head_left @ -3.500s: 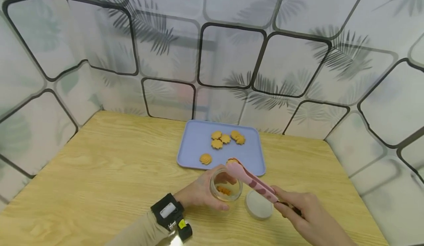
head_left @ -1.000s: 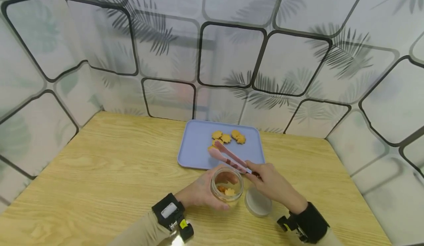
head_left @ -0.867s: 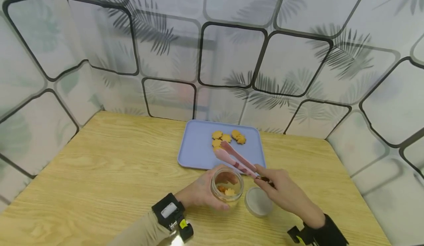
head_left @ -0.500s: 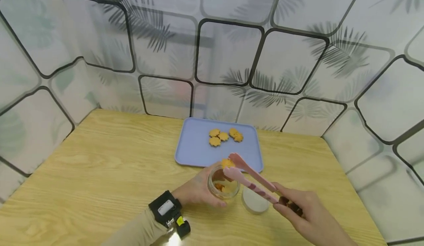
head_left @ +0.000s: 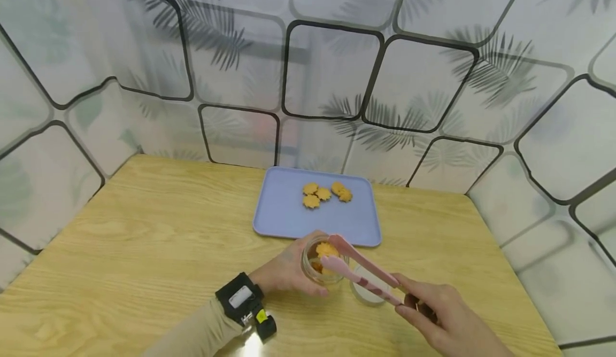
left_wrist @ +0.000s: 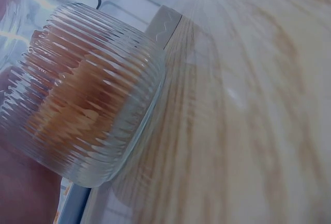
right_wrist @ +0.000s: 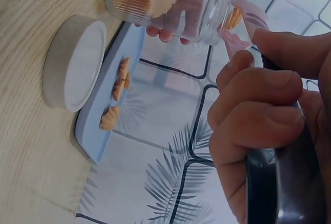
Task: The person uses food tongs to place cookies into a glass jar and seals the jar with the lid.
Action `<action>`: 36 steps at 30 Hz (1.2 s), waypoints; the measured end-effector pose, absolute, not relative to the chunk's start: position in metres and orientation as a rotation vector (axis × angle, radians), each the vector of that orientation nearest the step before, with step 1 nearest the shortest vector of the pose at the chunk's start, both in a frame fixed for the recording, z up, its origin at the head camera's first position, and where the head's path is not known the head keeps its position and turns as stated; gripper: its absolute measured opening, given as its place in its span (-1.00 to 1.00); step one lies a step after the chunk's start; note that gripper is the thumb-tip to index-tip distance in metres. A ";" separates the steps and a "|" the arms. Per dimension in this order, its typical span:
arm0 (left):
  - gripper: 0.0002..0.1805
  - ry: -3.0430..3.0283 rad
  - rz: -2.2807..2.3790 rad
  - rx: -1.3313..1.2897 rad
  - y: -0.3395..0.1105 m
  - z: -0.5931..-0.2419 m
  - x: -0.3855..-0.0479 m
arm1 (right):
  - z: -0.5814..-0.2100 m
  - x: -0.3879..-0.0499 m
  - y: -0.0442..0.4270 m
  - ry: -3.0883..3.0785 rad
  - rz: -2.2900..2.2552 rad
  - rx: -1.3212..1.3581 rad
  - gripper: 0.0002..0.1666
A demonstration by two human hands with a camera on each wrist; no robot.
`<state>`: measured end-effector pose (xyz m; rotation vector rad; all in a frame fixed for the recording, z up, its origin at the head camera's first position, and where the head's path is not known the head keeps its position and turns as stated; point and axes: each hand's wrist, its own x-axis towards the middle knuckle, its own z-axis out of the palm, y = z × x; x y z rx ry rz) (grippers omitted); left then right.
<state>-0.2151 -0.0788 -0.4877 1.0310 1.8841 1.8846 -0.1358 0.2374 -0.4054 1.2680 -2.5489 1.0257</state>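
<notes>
My left hand (head_left: 287, 272) grips a clear ribbed glass jar (left_wrist: 103, 84) around its side, its mouth uncovered. Several cookies lie inside, seen through the glass in the right wrist view. With my right hand (head_left: 445, 311) I hold pink tongs (head_left: 367, 262) by the handle end, their tips at the jar's mouth. A flower-shaped cookie (head_left: 326, 249) sits in the mouth opening, between the tong tips (right_wrist: 237, 41). Whether both tips still touch it I cannot tell. Just right of the jar a round whitish lid (right_wrist: 85, 69) rests on the table, partly behind the tongs.
Beyond the jar a blue tray (head_left: 281, 207) lies on the wooden table (head_left: 183, 223), with several cookies (head_left: 311, 201) near its far side. A patterned curtain (head_left: 332, 68) stands behind the table and along both sides.
A cookie from the tray's near side has been carried by the tongs to the jar and lowered into its mouth. Another cookie went into the jar earlier. The left hand stays around the jar.
</notes>
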 end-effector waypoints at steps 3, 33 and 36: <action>-0.13 1.894 1.880 1.035 -0.079 -0.486 -0.216 | -0.402 -0.135 0.238 -2.586 1.018 1.250 -0.47; -0.15 1.740 1.965 1.081 -0.078 -0.489 -0.218 | -0.440 -0.273 0.221 -2.913 0.548 0.633 -0.50; -0.15 1.757 1.954 1.068 -0.079 -0.488 -0.218 | -0.443 -0.280 0.216 -2.952 0.559 0.597 -0.45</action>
